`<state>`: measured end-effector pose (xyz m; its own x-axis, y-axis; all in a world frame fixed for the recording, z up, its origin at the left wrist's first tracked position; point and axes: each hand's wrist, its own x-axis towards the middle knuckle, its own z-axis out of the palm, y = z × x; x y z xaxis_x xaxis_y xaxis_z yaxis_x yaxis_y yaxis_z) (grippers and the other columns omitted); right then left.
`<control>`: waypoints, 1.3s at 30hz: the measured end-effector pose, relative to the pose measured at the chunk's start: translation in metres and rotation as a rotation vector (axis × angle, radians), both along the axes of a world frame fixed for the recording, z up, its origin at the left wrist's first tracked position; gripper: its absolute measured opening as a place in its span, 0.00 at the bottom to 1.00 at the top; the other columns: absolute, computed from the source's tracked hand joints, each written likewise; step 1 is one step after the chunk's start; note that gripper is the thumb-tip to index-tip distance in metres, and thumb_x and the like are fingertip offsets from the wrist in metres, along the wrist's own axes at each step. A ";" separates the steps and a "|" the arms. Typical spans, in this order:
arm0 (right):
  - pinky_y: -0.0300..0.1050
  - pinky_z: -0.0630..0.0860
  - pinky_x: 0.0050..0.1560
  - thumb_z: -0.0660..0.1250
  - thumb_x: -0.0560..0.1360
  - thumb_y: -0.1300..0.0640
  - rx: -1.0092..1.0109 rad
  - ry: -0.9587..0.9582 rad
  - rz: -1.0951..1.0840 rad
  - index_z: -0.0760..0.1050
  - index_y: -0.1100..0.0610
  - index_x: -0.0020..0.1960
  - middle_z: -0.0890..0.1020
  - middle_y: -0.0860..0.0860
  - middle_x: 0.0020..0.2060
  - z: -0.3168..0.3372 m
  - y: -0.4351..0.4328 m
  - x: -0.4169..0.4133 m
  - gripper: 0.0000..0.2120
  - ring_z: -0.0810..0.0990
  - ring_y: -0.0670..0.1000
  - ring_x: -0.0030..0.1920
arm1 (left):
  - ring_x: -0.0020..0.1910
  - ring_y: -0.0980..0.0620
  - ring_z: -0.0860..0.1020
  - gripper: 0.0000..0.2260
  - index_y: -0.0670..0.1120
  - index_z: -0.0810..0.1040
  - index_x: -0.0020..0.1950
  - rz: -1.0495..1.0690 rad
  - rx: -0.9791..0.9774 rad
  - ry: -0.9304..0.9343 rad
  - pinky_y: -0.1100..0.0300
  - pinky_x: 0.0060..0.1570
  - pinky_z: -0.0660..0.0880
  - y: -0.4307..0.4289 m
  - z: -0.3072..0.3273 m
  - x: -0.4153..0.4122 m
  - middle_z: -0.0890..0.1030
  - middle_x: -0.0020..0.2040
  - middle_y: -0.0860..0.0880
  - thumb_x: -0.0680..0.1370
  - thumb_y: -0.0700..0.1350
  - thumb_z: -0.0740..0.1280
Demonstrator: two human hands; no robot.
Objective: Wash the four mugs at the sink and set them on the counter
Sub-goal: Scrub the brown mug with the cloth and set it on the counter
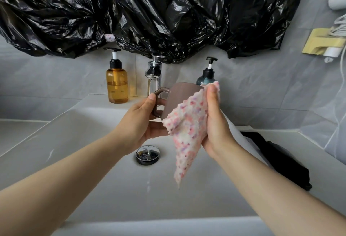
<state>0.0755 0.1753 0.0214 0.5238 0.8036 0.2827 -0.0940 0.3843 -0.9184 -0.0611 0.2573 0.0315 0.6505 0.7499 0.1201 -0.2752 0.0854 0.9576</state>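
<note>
Above the white sink [78, 142] I hold a brown mug [177, 95] upright. My left hand [144, 123] grips it by its angular handle and under its base. My right hand [215, 123] presses a pink-and-white speckled cloth [187, 132] against the mug's right side, with the thumb at the rim. The cloth's loose end hangs down toward the basin. No other mugs are visible.
A chrome tap [154, 78] stands behind the mug, with an amber pump bottle [117, 86] to its left and a dark teal pump bottle [206, 76] to its right. The chrome drain [148, 154] lies below my hands. A black item [277, 159] rests on the right counter. Black plastic sheeting [149, 11] hangs above.
</note>
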 end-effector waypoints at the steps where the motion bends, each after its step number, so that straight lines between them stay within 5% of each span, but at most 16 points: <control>1: 0.57 0.74 0.65 0.63 0.65 0.25 0.005 0.027 0.027 0.77 0.45 0.61 0.84 0.50 0.53 0.002 -0.002 0.000 0.33 0.83 0.51 0.56 | 0.31 0.49 0.82 0.18 0.45 0.79 0.49 -0.008 -0.010 -0.006 0.56 0.31 0.81 0.000 0.000 0.000 0.79 0.34 0.47 0.85 0.52 0.53; 3: 0.53 0.77 0.60 0.58 0.72 0.31 0.010 0.092 0.068 0.83 0.41 0.45 0.85 0.48 0.41 0.001 -0.003 0.003 0.20 0.84 0.49 0.47 | 0.33 0.46 0.83 0.18 0.47 0.81 0.50 -0.037 -0.018 -0.003 0.55 0.33 0.82 0.002 0.001 0.000 0.80 0.36 0.47 0.85 0.53 0.54; 4: 0.53 0.77 0.59 0.56 0.74 0.32 0.008 0.112 0.076 0.83 0.43 0.41 0.85 0.49 0.38 -0.002 -0.001 0.007 0.22 0.84 0.50 0.45 | 0.34 0.45 0.84 0.18 0.48 0.81 0.51 -0.052 -0.019 0.012 0.55 0.34 0.82 0.003 0.001 0.000 0.81 0.38 0.46 0.85 0.53 0.54; 10: 0.58 0.74 0.66 0.66 0.64 0.25 -0.083 0.015 0.004 0.77 0.54 0.62 0.84 0.54 0.53 -0.001 0.001 -0.001 0.39 0.83 0.54 0.57 | 0.29 0.49 0.82 0.21 0.45 0.74 0.67 0.107 0.171 0.314 0.56 0.36 0.84 0.011 -0.006 0.002 0.78 0.51 0.40 0.84 0.57 0.54; 13: 0.58 0.73 0.66 0.65 0.61 0.23 -0.074 -0.046 -0.025 0.75 0.52 0.65 0.83 0.52 0.56 -0.001 0.004 -0.004 0.43 0.82 0.53 0.58 | 0.28 0.51 0.81 0.16 0.49 0.75 0.63 0.063 0.030 0.193 0.56 0.34 0.83 0.005 -0.002 0.003 0.76 0.44 0.45 0.84 0.55 0.55; 17: 0.56 0.71 0.68 0.63 0.64 0.24 -0.035 -0.066 -0.073 0.73 0.43 0.66 0.81 0.49 0.61 -0.001 0.008 -0.002 0.37 0.80 0.49 0.61 | 0.30 0.52 0.81 0.16 0.44 0.75 0.64 0.107 -0.005 0.097 0.58 0.33 0.81 -0.001 0.001 0.005 0.78 0.50 0.44 0.82 0.53 0.61; 22: 0.56 0.67 0.71 0.62 0.58 0.18 -0.022 -0.067 -0.167 0.69 0.39 0.70 0.76 0.44 0.67 -0.005 0.012 0.004 0.45 0.74 0.48 0.68 | 0.30 0.51 0.81 0.11 0.45 0.69 0.57 0.132 0.028 -0.014 0.58 0.36 0.81 -0.005 0.001 0.005 0.80 0.46 0.47 0.80 0.48 0.67; 24: 0.56 0.67 0.71 0.60 0.60 0.18 -0.014 -0.077 -0.191 0.70 0.37 0.68 0.75 0.43 0.68 -0.004 0.009 0.004 0.42 0.73 0.47 0.68 | 0.34 0.52 0.82 0.09 0.44 0.73 0.56 0.082 0.069 -0.016 0.59 0.40 0.81 -0.007 0.000 0.006 0.81 0.44 0.48 0.80 0.47 0.67; 29: 0.51 0.64 0.74 0.54 0.75 0.29 -0.025 -0.140 -0.304 0.62 0.27 0.57 0.70 0.35 0.66 -0.001 0.002 0.000 0.11 0.68 0.42 0.70 | 0.45 0.52 0.84 0.15 0.42 0.81 0.59 -0.072 0.081 0.013 0.56 0.51 0.82 -0.012 -0.002 0.006 0.85 0.46 0.48 0.80 0.50 0.64; 31: 0.52 0.65 0.73 0.53 0.76 0.30 -0.026 -0.103 -0.322 0.63 0.28 0.56 0.71 0.36 0.64 -0.001 0.002 0.001 0.11 0.70 0.43 0.69 | 0.44 0.50 0.84 0.16 0.42 0.81 0.58 -0.099 0.046 0.003 0.57 0.50 0.82 -0.011 -0.002 0.005 0.85 0.49 0.47 0.79 0.51 0.64; 35: 0.54 0.72 0.67 0.56 0.65 0.22 -0.108 0.034 -0.342 0.72 0.39 0.67 0.79 0.43 0.61 -0.002 0.004 0.004 0.37 0.78 0.48 0.62 | 0.48 0.46 0.85 0.24 0.41 0.82 0.58 -0.149 0.021 0.007 0.57 0.49 0.82 -0.010 -0.002 0.004 0.85 0.53 0.44 0.71 0.58 0.66; 39: 0.52 0.75 0.64 0.57 0.76 0.31 -0.121 0.088 -0.328 0.75 0.40 0.53 0.82 0.43 0.50 0.000 0.000 0.006 0.17 0.80 0.48 0.57 | 0.45 0.49 0.83 0.25 0.42 0.84 0.52 -0.145 0.012 0.034 0.57 0.47 0.81 -0.007 -0.003 0.003 0.81 0.45 0.45 0.68 0.62 0.69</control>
<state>0.0815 0.1751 0.0214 0.7773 0.6138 0.1380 -0.0646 0.2961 -0.9530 -0.0579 0.2501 0.0286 0.7559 0.6464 0.1040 -0.2278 0.1107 0.9674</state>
